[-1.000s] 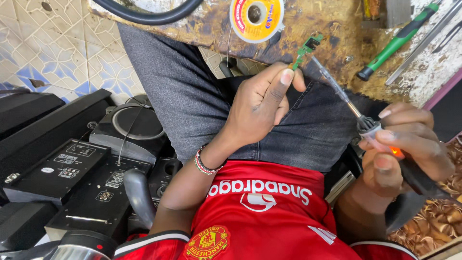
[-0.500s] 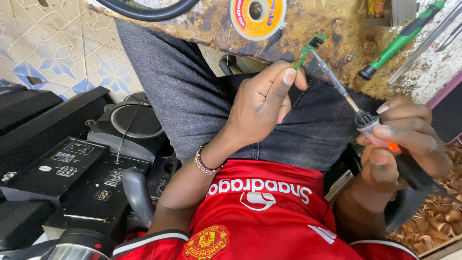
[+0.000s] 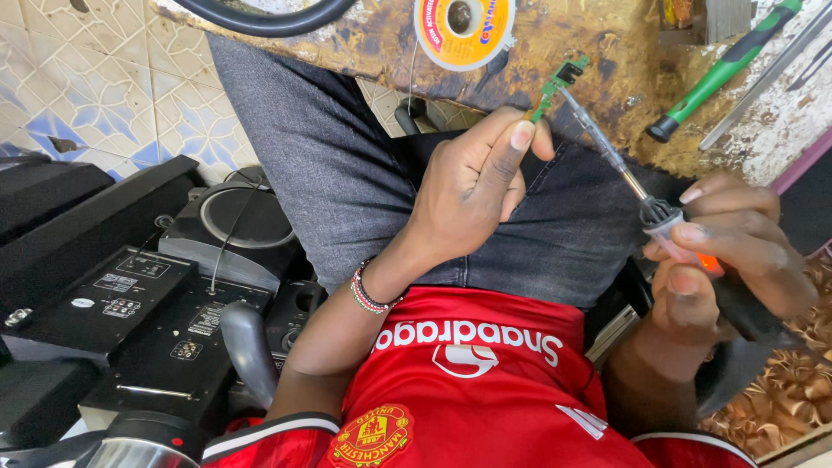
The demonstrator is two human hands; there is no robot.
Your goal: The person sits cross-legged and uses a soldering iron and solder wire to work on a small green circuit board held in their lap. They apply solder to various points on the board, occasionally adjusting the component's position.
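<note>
My left hand [image 3: 472, 195] hangs over my lap and pinches a small green circuit board [image 3: 555, 85] between thumb and forefinger, holding it up against the workbench edge [image 3: 598, 43]. My right hand [image 3: 737, 251] grips the handle of a soldering iron [image 3: 607, 152]. The iron's thin metal shaft slants up and left, and its tip touches the top end of the board. A beaded bracelet sits on my left wrist.
A yellow solder spool [image 3: 464, 26] lies on the stained bench just left of the board. A green-handled screwdriver [image 3: 719, 74] lies to the right. Black speaker and amplifier units [image 3: 130, 303] are stacked on the tiled floor at my left. A black cable loop [image 3: 260, 13] lies at top left.
The fingers of my right hand have shifted slightly on the iron's handle. The board and the iron tip stay together in the same place.
</note>
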